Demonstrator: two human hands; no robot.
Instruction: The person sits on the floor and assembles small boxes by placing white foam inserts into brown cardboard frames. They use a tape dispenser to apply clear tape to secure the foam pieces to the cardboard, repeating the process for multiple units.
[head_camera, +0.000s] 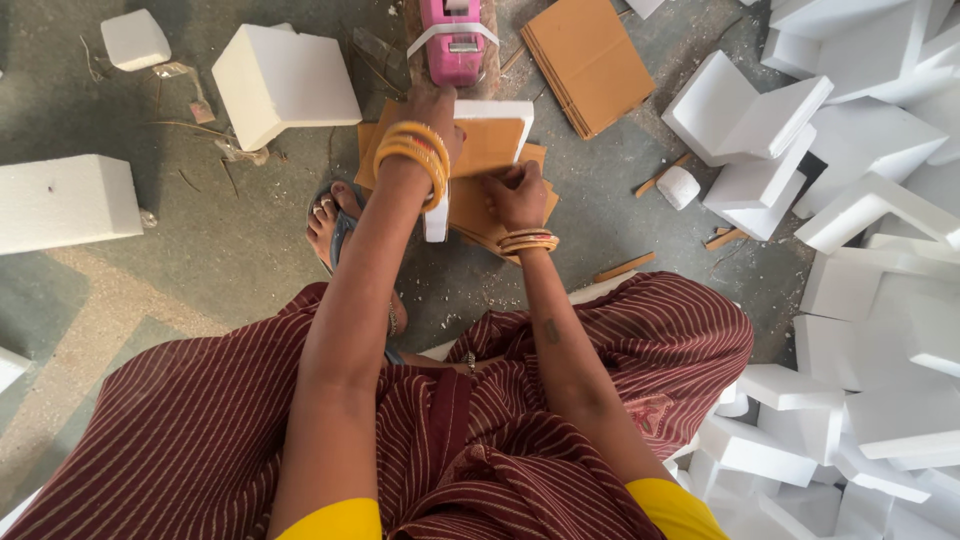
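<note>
White foam blocks lie heaped on the floor to my right. In front of me a cardboard sheet edged with a white foam piece rests on a cardboard stack. My left hand presses on it beside the pink tape dispenser; my right hand pinches its near edge.

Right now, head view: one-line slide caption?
Left hand and right hand press cardboard sheet onto white foam block.
</note>
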